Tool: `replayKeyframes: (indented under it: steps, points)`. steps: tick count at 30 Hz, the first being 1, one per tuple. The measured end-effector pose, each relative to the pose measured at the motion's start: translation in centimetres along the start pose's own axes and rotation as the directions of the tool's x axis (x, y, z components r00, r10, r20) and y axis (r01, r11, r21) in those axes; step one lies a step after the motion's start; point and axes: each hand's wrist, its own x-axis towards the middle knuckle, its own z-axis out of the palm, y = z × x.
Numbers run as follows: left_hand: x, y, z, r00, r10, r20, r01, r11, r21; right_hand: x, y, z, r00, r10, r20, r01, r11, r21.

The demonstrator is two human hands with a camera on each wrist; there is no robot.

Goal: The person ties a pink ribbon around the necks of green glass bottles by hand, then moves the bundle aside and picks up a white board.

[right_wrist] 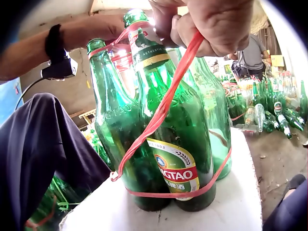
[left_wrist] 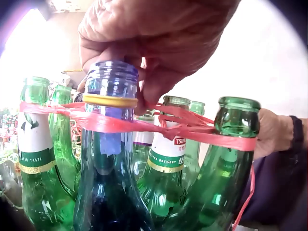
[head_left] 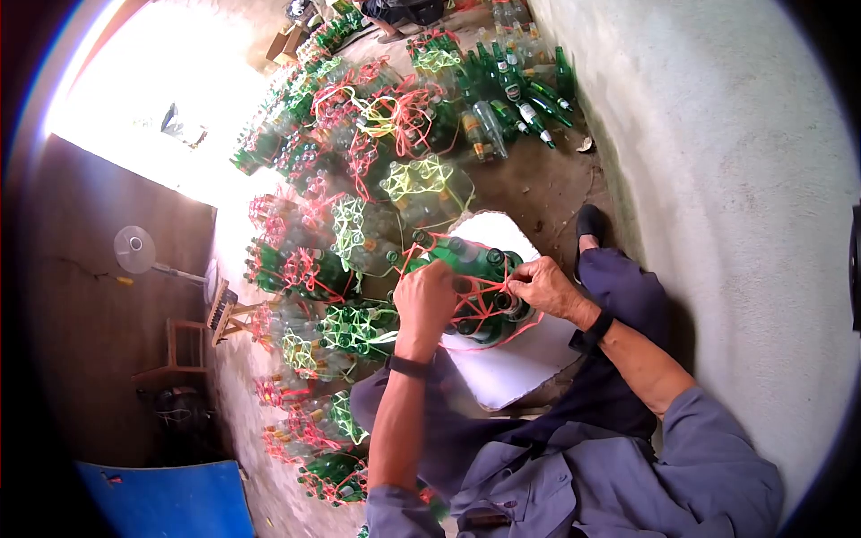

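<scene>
A bundle of green beer bottles [head_left: 471,257] stands upright on a white board [head_left: 502,372] in front of the person. Red plastic twine [left_wrist: 202,137] runs around and between the necks, and a lower loop circles the bodies. My left hand [head_left: 425,300] is over the near-left necks, fingers bent, pinching twine amid them; its fingertips are partly hidden behind a bluish bottle [left_wrist: 108,163] with a yellow neck ring. At the bundle's right side, my right hand [head_left: 549,289] grips a twisted strand of twine [right_wrist: 166,103] that slants down across a labelled bottle [right_wrist: 178,163].
Many bottle bundles tied with red and yellow-green twine [head_left: 417,179] fill the floor at left and ahead. Loose green bottles [head_left: 529,99] lie and stand near the pale wall [head_left: 717,179]. A fan [head_left: 134,249] and a blue panel [head_left: 170,498] are at left.
</scene>
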Motion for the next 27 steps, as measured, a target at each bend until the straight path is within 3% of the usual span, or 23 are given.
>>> replayKeyframes:
  steps: [3, 6, 8, 10, 13, 15, 19, 20, 23, 25, 27]
  points:
    - [0.0, 0.7, -0.3, 0.997, 0.056, 0.056, -0.064, 0.987, 0.148, -0.2, 0.1, 0.1, 0.999, 0.024, -0.026, -0.024, 1.000, -0.006]
    - [0.0, -0.2, 0.1, 0.989, 0.124, 0.085, -0.137, 0.975, 0.172, -0.5, 0.1, -0.1, 0.998, 0.050, -0.035, -0.051, 0.999, -0.018]
    - [-0.4, -0.5, 0.1, 0.992, 0.103, 0.074, -0.114, 0.979, 0.168, -0.6, 0.1, -0.4, 0.998, 0.046, -0.039, -0.046, 0.999, 0.001]
    - [-0.8, -0.6, -0.1, 0.994, 0.083, 0.065, -0.092, 0.982, 0.162, -0.8, 0.0, -1.0, 0.998, 0.008, -0.061, -0.015, 0.992, -0.124]
    - [-2.0, -0.6, -0.4, 0.984, 0.147, 0.099, -0.154, 0.986, 0.069, -0.8, 0.4, -1.8, 0.997, -0.008, -0.078, 0.004, 0.998, -0.056]
    - [-3.1, -0.2, 0.1, 0.955, 0.229, -0.190, -0.239, 0.971, -0.032, -1.0, 0.1, -2.1, 0.998, -0.017, -0.068, 0.013, 0.997, -0.071]
    - [-4.9, 3.1, 0.7, 0.875, 0.392, -0.283, -0.408, 0.913, 0.004, -0.8, 0.8, -2.3, 0.999, -0.030, -0.040, 0.026, 0.995, -0.095]
    - [-5.2, 3.7, 1.2, 0.876, 0.388, -0.288, -0.405, 0.914, 0.001, -0.9, 1.0, -2.3, 0.999, -0.031, -0.037, 0.027, 0.994, -0.101]
    - [-5.5, 4.9, 3.4, 0.950, 0.298, -0.093, -0.291, 0.953, 0.083, -0.8, 0.5, -2.4, 0.993, -0.095, -0.066, 0.089, 0.992, -0.084]
    - [-5.6, 5.1, 4.3, 0.954, 0.272, -0.124, -0.265, 0.962, 0.069, -0.3, 0.8, -2.8, 0.973, -0.225, -0.051, 0.199, 0.929, -0.312]
    - [-5.6, 5.2, 4.4, 0.959, 0.242, -0.149, -0.237, 0.970, 0.055, 0.2, 0.6, -3.1, 0.969, -0.244, -0.040, 0.215, 0.910, -0.356]
